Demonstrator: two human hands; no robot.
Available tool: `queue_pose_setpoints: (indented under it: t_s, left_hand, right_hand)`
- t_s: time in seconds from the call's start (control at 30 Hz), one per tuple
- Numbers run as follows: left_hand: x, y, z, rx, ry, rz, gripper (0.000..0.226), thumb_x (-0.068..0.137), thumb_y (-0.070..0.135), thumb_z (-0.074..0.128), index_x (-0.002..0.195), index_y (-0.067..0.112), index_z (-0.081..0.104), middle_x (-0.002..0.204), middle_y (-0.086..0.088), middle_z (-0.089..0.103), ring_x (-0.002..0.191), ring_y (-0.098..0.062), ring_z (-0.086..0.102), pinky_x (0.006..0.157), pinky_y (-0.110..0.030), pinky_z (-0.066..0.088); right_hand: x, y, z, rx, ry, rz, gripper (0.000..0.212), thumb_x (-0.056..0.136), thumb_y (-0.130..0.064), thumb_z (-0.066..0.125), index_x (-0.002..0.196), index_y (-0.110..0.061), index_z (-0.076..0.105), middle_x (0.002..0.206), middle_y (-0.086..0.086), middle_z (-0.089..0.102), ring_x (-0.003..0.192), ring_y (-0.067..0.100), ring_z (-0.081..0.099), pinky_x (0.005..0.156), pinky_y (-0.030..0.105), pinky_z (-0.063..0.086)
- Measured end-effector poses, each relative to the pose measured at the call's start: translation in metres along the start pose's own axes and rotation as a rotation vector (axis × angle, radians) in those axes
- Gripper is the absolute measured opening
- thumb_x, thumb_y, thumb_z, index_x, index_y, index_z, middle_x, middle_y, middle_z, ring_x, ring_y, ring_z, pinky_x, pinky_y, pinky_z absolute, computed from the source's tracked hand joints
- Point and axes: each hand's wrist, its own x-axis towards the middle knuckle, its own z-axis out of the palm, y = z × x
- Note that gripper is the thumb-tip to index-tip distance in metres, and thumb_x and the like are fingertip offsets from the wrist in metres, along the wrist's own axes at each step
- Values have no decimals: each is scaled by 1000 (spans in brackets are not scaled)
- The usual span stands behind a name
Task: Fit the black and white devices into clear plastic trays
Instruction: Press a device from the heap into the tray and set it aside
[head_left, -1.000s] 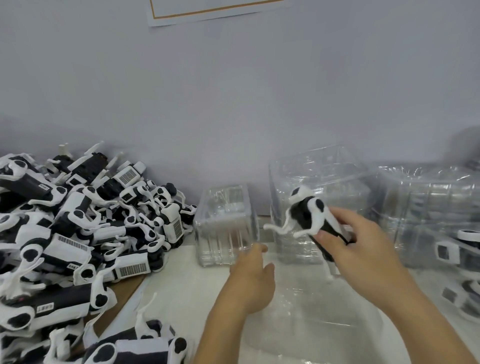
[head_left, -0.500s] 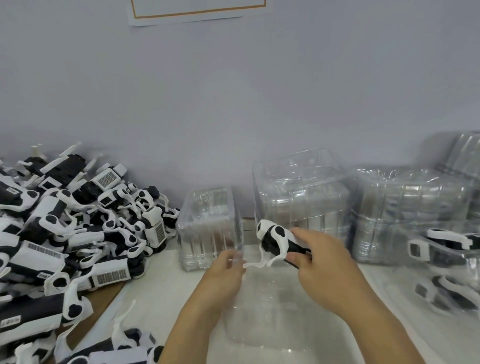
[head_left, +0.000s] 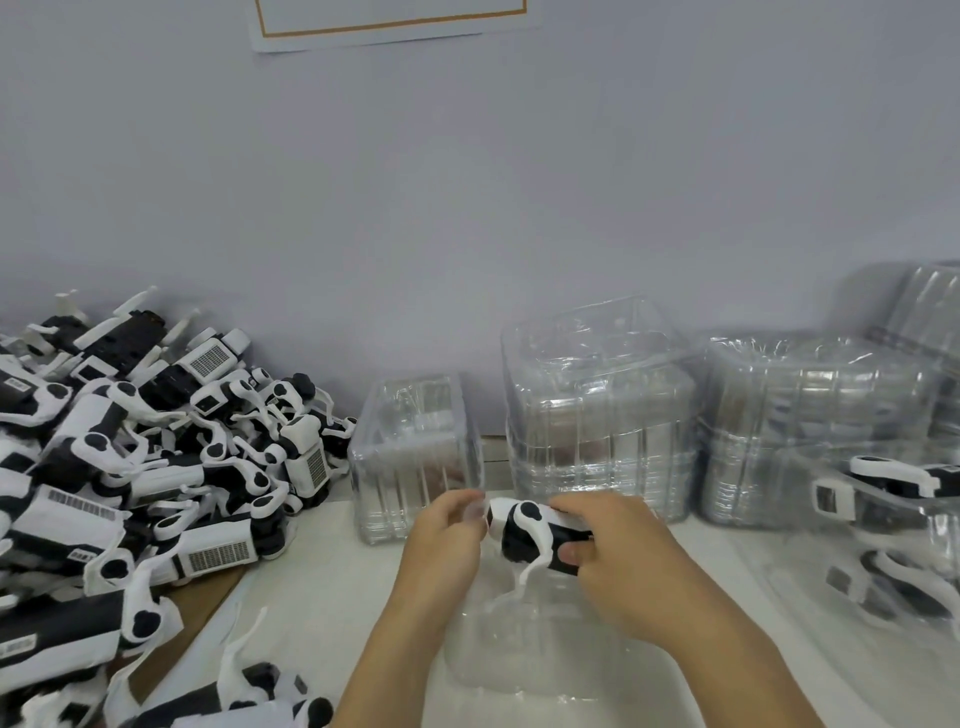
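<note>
Gripping one black and white device (head_left: 530, 535) from both ends above a clear plastic tray (head_left: 540, 654) on the bench (head_left: 332, 587): right hand (head_left: 628, 561) wrapped round its dark body, left hand (head_left: 447, 540) with fingers (head_left: 462, 506) pinched at the white end. Likely lined up for seating in the tray's moulded pocket. Best lowered level, white loop tucked clear of the rim, then pressed evenly. Loose devices (head_left: 135, 457) heaped at left; stacked trays (head_left: 597, 415) behind.

Both hands (head_left: 618, 561) grip a device (head_left: 535, 530) above a clear tray (head_left: 545, 654).
</note>
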Motion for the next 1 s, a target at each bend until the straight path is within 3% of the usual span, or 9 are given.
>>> queue_pose_setpoints:
  t_s: [0.17,0.27,0.37,0.43,0.53,0.7,0.83,0.93,1.0]
  left_hand:
    - [1,2,-1,42,22,-21,22,96,12,48,97,28,63,101,12,64,92,-2,57,71,-21,42]
    - [0,5,-1,5,9,-71,13,92,20,50,92,19,63,101,-2,65,96,-20,61,85,-37,46]
    - [-4,4,-2,-48,-77,-135,32,84,43,54,96,15,63,105,-7,68,100,-27,64,96,-44,49]
    - [-1,1,-1,-43,-70,-125,26,93,42,56,103,20,65,111,-4,68,104,-21,64,96,-40,49]
    - [1,-1,-2,-43,-62,-111,16,101,35,53,105,23,64,111,0,67,102,-15,62,79,-29,46]
    - [1,-3,-1,17,-5,-81,12,102,21,50,102,24,62,105,6,61,90,-7,55,67,-25,40]
    - [1,-2,0,27,-5,-87,13,102,21,49,102,26,61,104,7,60,89,-8,55,68,-25,41]
    - [1,-2,-1,-20,-14,-120,15,97,15,52,101,24,63,107,0,64,99,-18,60,81,-34,46]
    - [1,-2,-1,-28,-13,-124,15,96,13,54,101,24,64,107,1,64,99,-17,60,80,-33,46]
  right_hand:
    - [-1,-3,9,-100,1,-49,19,86,-12,50,77,-29,50,82,-12,53,90,13,41,83,35,34]
    - [-1,-3,13,-93,24,-70,16,86,-21,51,92,-34,57,86,-17,52,94,11,39,87,34,29]
    - [-1,-4,17,-79,69,-90,24,88,-30,58,110,-40,58,95,-22,56,101,8,41,90,33,30]
    - [-2,-5,18,-47,119,-94,26,87,-28,61,110,-40,59,99,-23,57,102,8,46,93,33,37]
    - [-2,-8,18,-33,155,-104,20,85,-22,64,99,-36,65,93,-18,61,93,8,53,90,34,45]
    - [2,-11,26,-153,181,-116,12,85,-16,62,77,-25,59,75,-9,55,80,16,46,86,34,37]
    - [5,-9,28,-160,203,-112,4,84,-17,62,84,-21,63,76,-8,56,82,16,46,78,32,30]
    - [5,-7,28,-151,209,-120,2,83,-17,62,84,-19,63,75,-7,55,81,17,45,76,32,30]
    - [5,-7,28,-147,214,-121,2,83,-17,62,83,-19,63,74,-7,54,79,17,44,76,32,31]
